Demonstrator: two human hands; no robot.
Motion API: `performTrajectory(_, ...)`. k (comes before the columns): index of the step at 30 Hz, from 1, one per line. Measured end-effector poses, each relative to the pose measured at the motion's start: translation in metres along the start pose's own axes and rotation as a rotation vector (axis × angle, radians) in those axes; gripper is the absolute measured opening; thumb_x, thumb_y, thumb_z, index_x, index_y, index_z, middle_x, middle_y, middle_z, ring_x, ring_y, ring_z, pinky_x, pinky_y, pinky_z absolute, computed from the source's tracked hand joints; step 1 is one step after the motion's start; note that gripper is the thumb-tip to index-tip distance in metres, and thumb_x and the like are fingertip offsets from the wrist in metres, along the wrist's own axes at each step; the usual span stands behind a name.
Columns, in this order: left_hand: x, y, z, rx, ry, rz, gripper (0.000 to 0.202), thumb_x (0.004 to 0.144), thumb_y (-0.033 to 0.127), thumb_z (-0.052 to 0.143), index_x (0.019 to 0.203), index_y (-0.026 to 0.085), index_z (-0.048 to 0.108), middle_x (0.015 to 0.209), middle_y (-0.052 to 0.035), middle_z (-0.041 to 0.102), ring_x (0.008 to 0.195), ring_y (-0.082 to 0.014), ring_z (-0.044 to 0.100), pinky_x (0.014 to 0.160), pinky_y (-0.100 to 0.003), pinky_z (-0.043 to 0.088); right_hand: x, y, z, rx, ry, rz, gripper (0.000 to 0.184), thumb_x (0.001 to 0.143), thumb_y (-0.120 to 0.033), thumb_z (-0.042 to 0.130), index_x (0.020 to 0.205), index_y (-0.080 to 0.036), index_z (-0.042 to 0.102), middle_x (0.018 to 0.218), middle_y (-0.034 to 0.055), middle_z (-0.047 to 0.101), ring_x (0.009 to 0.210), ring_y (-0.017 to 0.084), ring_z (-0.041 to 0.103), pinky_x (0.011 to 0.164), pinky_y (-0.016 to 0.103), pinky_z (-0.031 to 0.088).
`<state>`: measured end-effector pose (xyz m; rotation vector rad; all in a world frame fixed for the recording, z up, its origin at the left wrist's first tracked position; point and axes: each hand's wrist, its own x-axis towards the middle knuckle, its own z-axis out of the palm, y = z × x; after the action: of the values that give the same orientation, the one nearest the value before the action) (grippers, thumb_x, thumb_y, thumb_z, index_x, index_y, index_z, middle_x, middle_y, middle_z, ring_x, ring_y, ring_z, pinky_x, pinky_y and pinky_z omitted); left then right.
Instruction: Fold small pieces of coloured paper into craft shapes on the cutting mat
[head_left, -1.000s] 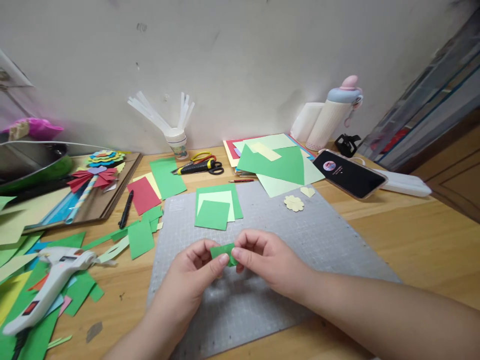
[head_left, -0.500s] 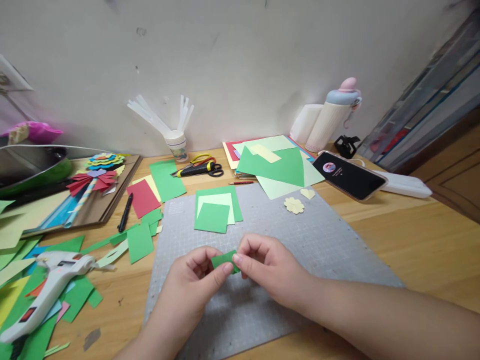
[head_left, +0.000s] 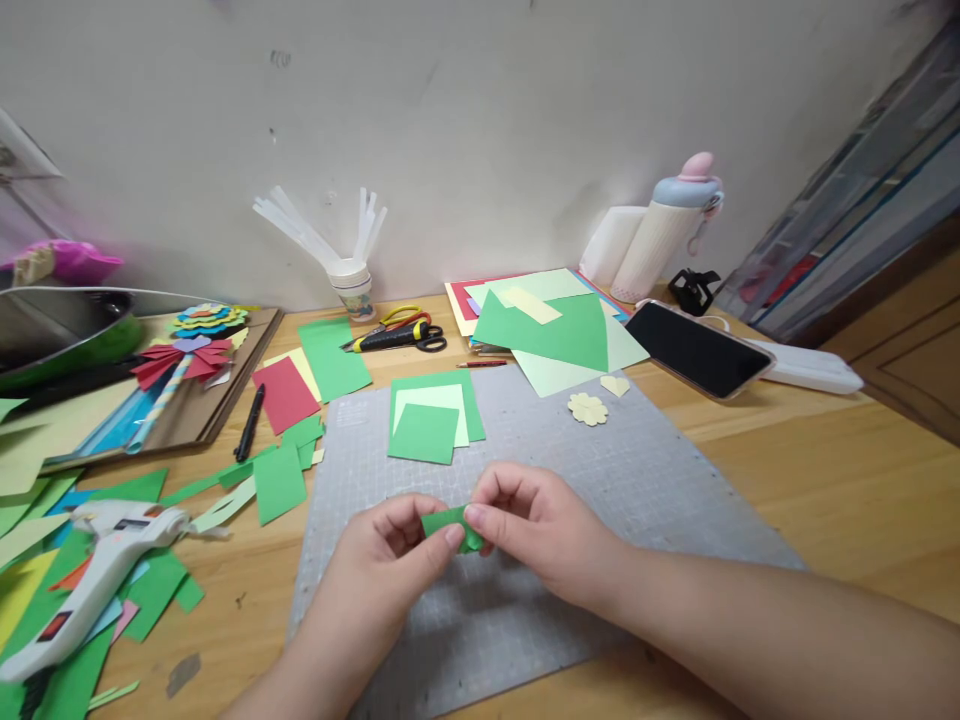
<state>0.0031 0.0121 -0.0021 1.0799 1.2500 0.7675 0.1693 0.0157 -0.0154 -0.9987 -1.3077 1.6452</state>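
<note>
A small folded piece of green paper [head_left: 442, 520] is pinched between both hands above the grey cutting mat [head_left: 600, 600]. My left hand [head_left: 397, 550] grips its left end between thumb and fingers. At the other end, my right hand [head_left: 529, 520] pinches it, thumb on top, hiding part of the paper. A lower green flap bulges out beneath the right thumb. Just beyond the hands, a green square [head_left: 424, 433] overlaps pale green and larger green sheets on the mat. A pale yellow scalloped flower [head_left: 587, 409] and a small yellow heart [head_left: 615, 385] lie farther right.
On the left are a white glue gun [head_left: 105, 570] over green scraps, a black pen [head_left: 250, 423] and a red paper [head_left: 286, 393]. Scissors [head_left: 397, 338], a cup of white sticks [head_left: 351, 290], stacked coloured paper [head_left: 555, 330], a phone [head_left: 697, 348] and a bottle [head_left: 660, 235] stand or lie behind.
The lower flap of the green paper shows more below my right thumb. Both hands stay nearly in place. The phone's lit screen has gone dark.
</note>
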Motion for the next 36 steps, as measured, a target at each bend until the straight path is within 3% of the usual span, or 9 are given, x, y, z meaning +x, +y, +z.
performTrajectory(7,-0.0005,-0.0087,-0.001,0.067,-0.073,0.028,0.021,0.069,0.036,0.069,0.07,0.015,0.066,0.064,-0.0009,0.063,0.058,-0.0118,0.046,0.057,-0.023,0.034,-0.0009,-0.0009,0.0006,-0.009,0.016,-0.003,0.02,0.079,-0.025,0.057,0.062,-0.017,0.049,0.059,-0.0037,0.048,0.058,0.01,0.043,0.058,0.024,0.035)
performTrajectory(13,0.002,-0.0045,-0.0003,-0.024,0.031,0.018,0.023,0.064,0.035,0.072,0.064,0.015,0.061,0.057,0.003,0.055,0.055,-0.01,0.042,0.055,-0.021,0.033,0.0014,0.0024,-0.0009,0.032,-0.069,0.026,0.021,0.083,-0.035,0.056,0.074,-0.017,0.05,0.069,-0.0021,0.05,0.065,0.012,0.05,0.065,0.027,0.039)
performTrajectory(18,0.0021,-0.0037,-0.0013,-0.108,0.076,0.01,0.024,0.067,0.035,0.071,0.063,0.016,0.057,0.055,0.0053,0.049,0.055,-0.0091,0.039,0.055,-0.02,0.031,0.0004,0.0035,0.0,-0.051,-0.069,0.044,0.02,0.082,-0.032,0.055,0.07,-0.017,0.049,0.064,-0.0015,0.051,0.063,0.012,0.048,0.062,0.027,0.037)
performTrajectory(24,0.0013,-0.0042,-0.0015,-0.103,0.063,-0.016,0.025,0.067,0.035,0.071,0.062,0.017,0.055,0.054,0.0057,0.048,0.055,-0.0093,0.039,0.055,-0.02,0.031,0.0007,0.0042,0.0024,-0.097,-0.028,0.045,0.017,0.079,-0.029,0.054,0.067,-0.018,0.049,0.06,-0.003,0.049,0.057,0.011,0.042,0.056,0.025,0.034)
performTrajectory(31,0.0028,-0.0084,0.0017,0.052,-0.039,0.029,0.019,0.063,0.032,0.069,0.063,0.017,0.057,0.056,0.0044,0.048,0.055,-0.0109,0.039,0.054,-0.023,0.031,-0.0002,0.0033,0.002,-0.235,0.022,0.062,0.014,0.066,-0.017,0.053,0.055,-0.018,0.045,0.052,-0.0056,0.039,0.053,0.008,0.033,0.05,0.022,0.026)
performTrajectory(36,-0.0001,-0.0028,0.0017,0.013,-0.007,0.031,0.021,0.067,0.034,0.068,0.063,0.017,0.056,0.058,0.0034,0.051,0.058,-0.0115,0.042,0.056,-0.023,0.033,0.0009,0.0004,0.0009,-0.165,-0.045,0.071,0.009,0.074,-0.021,0.051,0.066,-0.018,0.049,0.059,-0.0041,0.046,0.057,0.01,0.04,0.055,0.023,0.032)
